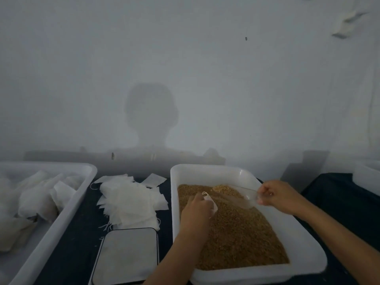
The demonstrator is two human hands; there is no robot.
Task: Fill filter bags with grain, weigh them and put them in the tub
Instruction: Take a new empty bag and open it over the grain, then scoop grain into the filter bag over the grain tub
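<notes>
A white tray in front of me holds brown grain. Over the grain my left hand grips a small white filter bag whose drawstring loops show above my fingers. My right hand holds the handle of a clear plastic scoop; its far end carries some grain and points toward the bag. A heap of empty filter bags lies left of the tray. A flat scale sits below that heap. The white tub at far left contains several filled bags.
A dark cloth covers the table. Another white container stands at the right edge. A pale wall rises close behind the table, with my shadow on it.
</notes>
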